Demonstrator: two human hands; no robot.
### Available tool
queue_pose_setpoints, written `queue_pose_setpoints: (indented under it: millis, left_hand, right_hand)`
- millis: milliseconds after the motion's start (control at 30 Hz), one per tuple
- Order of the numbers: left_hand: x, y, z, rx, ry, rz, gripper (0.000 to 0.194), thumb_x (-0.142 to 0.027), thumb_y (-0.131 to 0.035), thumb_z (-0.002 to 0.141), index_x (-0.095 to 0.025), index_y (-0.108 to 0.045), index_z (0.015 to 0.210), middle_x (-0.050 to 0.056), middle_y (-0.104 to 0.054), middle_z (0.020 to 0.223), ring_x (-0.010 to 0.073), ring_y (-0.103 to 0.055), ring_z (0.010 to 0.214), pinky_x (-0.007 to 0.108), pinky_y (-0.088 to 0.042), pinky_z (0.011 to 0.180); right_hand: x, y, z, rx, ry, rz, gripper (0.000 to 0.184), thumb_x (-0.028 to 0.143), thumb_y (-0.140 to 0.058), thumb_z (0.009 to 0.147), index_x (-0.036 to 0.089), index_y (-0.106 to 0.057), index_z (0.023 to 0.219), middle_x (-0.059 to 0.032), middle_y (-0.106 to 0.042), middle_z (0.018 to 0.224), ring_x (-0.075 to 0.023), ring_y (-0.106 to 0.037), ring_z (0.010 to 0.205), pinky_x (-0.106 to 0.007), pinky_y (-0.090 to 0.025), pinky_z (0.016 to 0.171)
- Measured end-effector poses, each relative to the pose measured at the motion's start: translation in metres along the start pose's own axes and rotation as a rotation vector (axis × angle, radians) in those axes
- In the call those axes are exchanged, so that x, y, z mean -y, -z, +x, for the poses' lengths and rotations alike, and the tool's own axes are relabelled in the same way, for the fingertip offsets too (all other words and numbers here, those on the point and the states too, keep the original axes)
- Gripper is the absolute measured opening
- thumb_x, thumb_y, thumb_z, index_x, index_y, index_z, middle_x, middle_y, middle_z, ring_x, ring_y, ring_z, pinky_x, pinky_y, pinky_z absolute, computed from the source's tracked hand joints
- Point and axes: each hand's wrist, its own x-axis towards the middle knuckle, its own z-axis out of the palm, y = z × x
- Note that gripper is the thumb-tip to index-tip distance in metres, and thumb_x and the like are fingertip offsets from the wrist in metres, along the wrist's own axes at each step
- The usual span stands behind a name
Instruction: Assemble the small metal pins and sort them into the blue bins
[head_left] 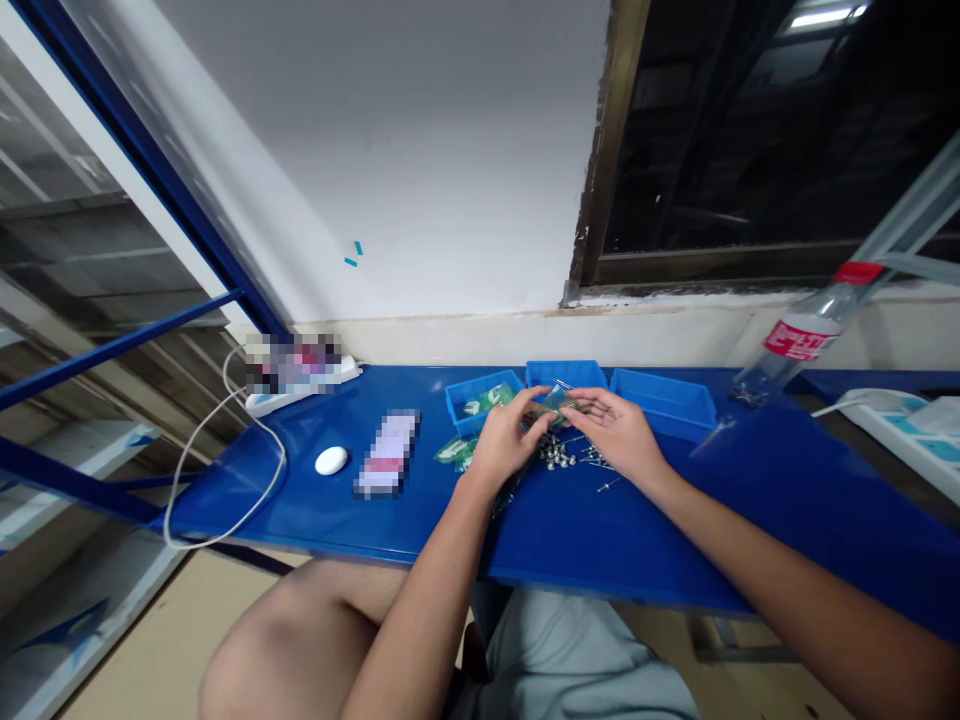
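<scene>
Both hands meet over the blue table, holding a small clear plastic bag (556, 397) between them. My left hand (508, 430) pinches the bag's left side with thumb and fingers. From the right, my right hand (615, 425) grips its other side. What the bag contains is too small to make out. Under the hands lies a pile of shiny round-headed metal pieces (556, 455). Thin metal rivets (596, 458) are scattered to its right. Several small green-and-white packets (452, 452) lie left of my left hand, partly hidden by it.
Three blue bins stand behind my hands: a left bin (454, 408) with green packets, a middle bin (564, 370) and a right bin (664, 400). A clear bottle (799, 335), white oval object (331, 460), blurred-out phone-shaped object (388, 452) and white cable (281, 470) are around them.
</scene>
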Motion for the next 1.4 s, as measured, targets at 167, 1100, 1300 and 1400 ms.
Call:
queue_pose_setpoints:
  millis: [167, 1100, 1300, 1400]
  left_hand:
    - [0.000, -0.002, 0.000, -0.040, -0.012, -0.016, 0.049, -0.029, -0.067, 0.100, -0.024, -0.054, 0.146, 0.009, -0.076, 0.117, 0.0192, -0.076, 0.086, 0.033, -0.064, 0.080]
    - [-0.003, 0.002, 0.001, -0.124, -0.022, 0.108, 0.028, -0.036, -0.061, 0.104, -0.023, -0.070, 0.128, 0.008, -0.079, 0.113, 0.0218, -0.075, 0.094, 0.035, -0.061, 0.080]
    - [0.000, -0.001, 0.001, -0.118, 0.002, 0.058, 0.023, -0.037, -0.065, 0.103, -0.021, -0.067, 0.120, 0.006, -0.079, 0.101, 0.0212, -0.075, 0.089, 0.031, -0.060, 0.074]
    - [-0.001, -0.001, 0.001, -0.140, -0.018, 0.073, 0.025, -0.037, -0.064, 0.102, -0.021, -0.065, 0.121, 0.010, -0.074, 0.114, 0.0195, -0.073, 0.088, 0.030, -0.059, 0.071]
  right_hand:
    - [0.000, 0.001, 0.002, -0.056, -0.055, 0.025, 0.047, 0.050, -0.089, 0.077, 0.019, -0.071, 0.108, -0.0086, -0.079, 0.095, -0.0237, -0.077, 0.083, -0.042, -0.068, 0.081]
    - [-0.001, 0.003, -0.001, 0.025, 0.037, -0.065, 0.036, 0.049, -0.082, 0.086, 0.022, -0.078, 0.110, -0.0048, -0.068, 0.093, -0.0185, -0.067, 0.081, -0.030, -0.059, 0.067]
    - [-0.005, 0.005, 0.002, -0.014, 0.101, -0.130, 0.030, 0.051, -0.080, 0.087, 0.023, -0.078, 0.096, -0.0068, -0.068, 0.101, -0.0211, -0.068, 0.087, -0.033, -0.060, 0.070]
    - [-0.004, 0.001, 0.001, -0.032, 0.041, -0.042, 0.031, 0.052, -0.080, 0.087, 0.023, -0.074, 0.098, -0.0058, -0.073, 0.099, -0.0219, -0.072, 0.086, -0.036, -0.063, 0.076]
